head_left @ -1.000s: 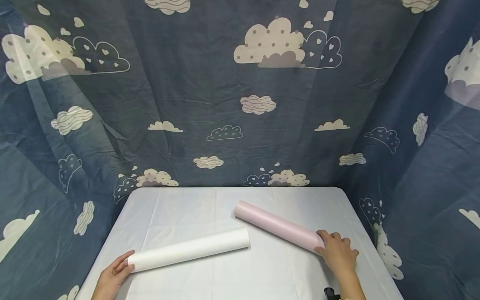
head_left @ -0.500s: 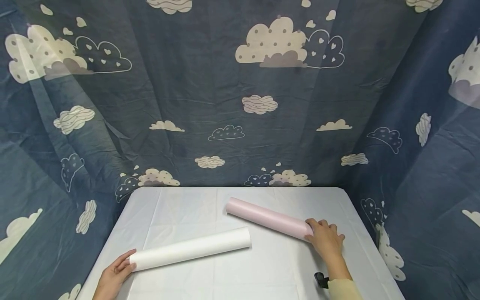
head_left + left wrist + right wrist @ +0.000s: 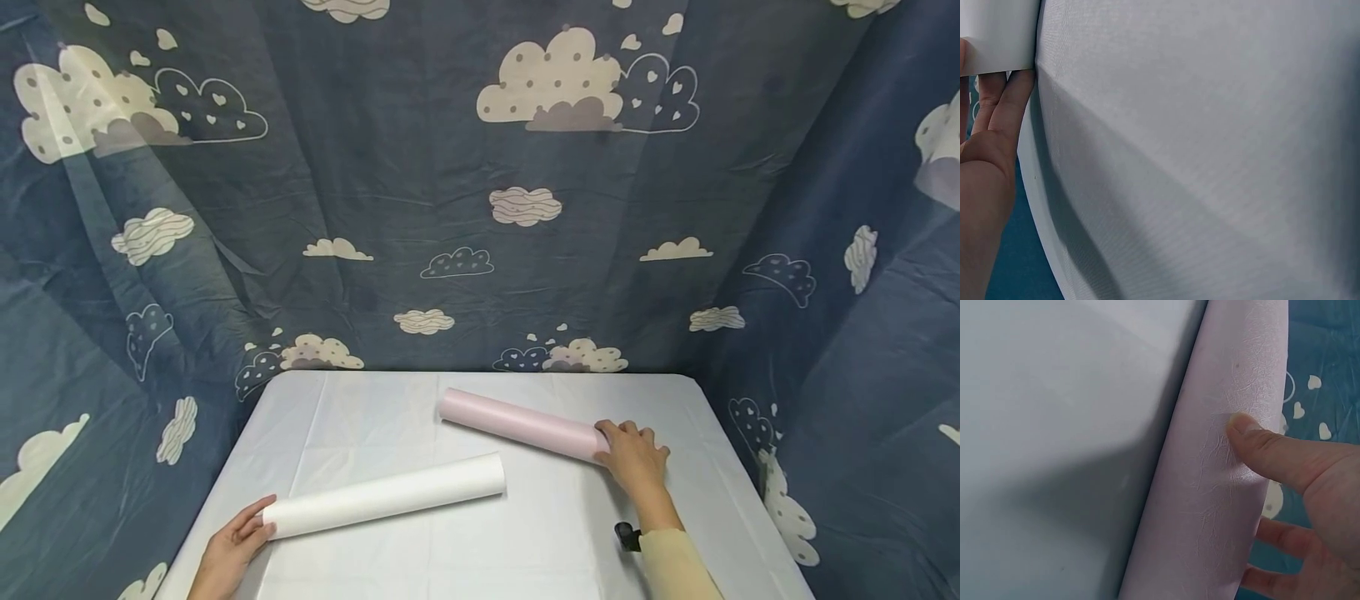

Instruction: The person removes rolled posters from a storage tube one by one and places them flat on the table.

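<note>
A long white roll (image 3: 386,496) lies slanted on the white-covered table, its right end farther from me. My left hand (image 3: 232,546) holds its near left end between thumb and fingers. In the left wrist view the fingers of that hand (image 3: 997,144) pass out of sight at the roll's edge (image 3: 1000,37). Farther back, a pink roll (image 3: 521,423) slants the other way. My right hand (image 3: 637,458) grips its right end. Up close in the right wrist view, the thumb of this hand (image 3: 1322,481) presses on the creased pink surface (image 3: 1210,487), with the other fingers partly hidden behind.
The white tablecloth (image 3: 540,533) has fold lines and covers the table. Dark blue fabric with cloud prints (image 3: 450,183) hangs behind and on both sides. A small black object (image 3: 627,537) sits at the right wrist, beside a pale yellow sleeve (image 3: 675,567).
My right hand has shifted left and away from me, and the pink roll has gone with it. The left hand and the white roll stay nearly where they were.
</note>
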`<action>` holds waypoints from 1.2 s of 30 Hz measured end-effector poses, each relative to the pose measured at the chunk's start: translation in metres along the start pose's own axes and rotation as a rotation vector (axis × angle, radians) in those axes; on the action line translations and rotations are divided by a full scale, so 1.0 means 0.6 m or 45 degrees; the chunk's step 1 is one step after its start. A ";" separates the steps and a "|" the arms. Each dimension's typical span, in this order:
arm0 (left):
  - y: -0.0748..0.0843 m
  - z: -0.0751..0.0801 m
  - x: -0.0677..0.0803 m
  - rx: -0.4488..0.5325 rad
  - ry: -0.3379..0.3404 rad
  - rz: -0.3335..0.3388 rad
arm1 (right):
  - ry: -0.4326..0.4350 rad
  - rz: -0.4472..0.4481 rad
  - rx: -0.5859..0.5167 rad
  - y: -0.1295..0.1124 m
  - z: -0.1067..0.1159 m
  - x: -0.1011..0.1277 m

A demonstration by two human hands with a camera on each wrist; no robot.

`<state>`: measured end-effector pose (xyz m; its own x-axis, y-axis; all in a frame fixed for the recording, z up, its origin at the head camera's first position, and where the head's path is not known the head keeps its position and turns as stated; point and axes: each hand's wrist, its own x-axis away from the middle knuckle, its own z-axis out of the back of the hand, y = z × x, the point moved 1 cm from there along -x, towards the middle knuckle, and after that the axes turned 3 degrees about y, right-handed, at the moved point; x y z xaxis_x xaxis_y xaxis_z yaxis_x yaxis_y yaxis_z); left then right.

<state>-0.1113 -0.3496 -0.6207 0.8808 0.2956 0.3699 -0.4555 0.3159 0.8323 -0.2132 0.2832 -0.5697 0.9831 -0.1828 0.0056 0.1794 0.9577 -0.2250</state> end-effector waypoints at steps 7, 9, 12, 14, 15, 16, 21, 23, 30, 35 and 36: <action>0.001 0.000 0.001 0.001 0.005 0.001 | -0.007 0.034 0.028 -0.019 -0.009 -0.033; 0.001 0.000 0.000 -0.009 0.007 0.002 | -0.013 0.043 0.023 -0.024 -0.012 -0.043; 0.002 0.000 0.000 -0.002 0.005 0.007 | -0.023 0.053 0.020 -0.034 -0.014 -0.056; 0.002 0.000 0.000 0.001 0.004 0.010 | -0.026 0.059 0.021 -0.041 -0.014 -0.064; 0.002 0.000 0.000 0.008 0.001 0.013 | -0.025 0.065 0.026 -0.045 -0.014 -0.068; 0.002 0.000 -0.001 0.015 0.003 0.017 | -0.025 0.072 0.033 -0.049 -0.014 -0.071; 0.003 0.000 -0.001 0.021 0.014 0.029 | -0.022 0.113 0.053 -0.067 -0.014 -0.087; 0.004 0.000 -0.001 0.028 0.015 0.033 | -0.024 0.128 0.050 -0.074 -0.014 -0.092; 0.002 0.000 0.000 0.088 0.012 0.051 | -0.007 0.194 0.071 -0.093 -0.023 -0.112; -0.003 0.000 -0.001 0.066 0.028 0.053 | 0.041 0.244 0.072 -0.109 -0.034 -0.126; -0.003 0.000 -0.001 0.061 0.030 0.052 | 0.053 0.256 0.068 -0.112 -0.037 -0.129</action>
<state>-0.1110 -0.3505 -0.6227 0.8581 0.3283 0.3948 -0.4838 0.2597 0.8358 -0.3021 0.2281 -0.5766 0.9972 0.0056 -0.0746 -0.0179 0.9860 -0.1657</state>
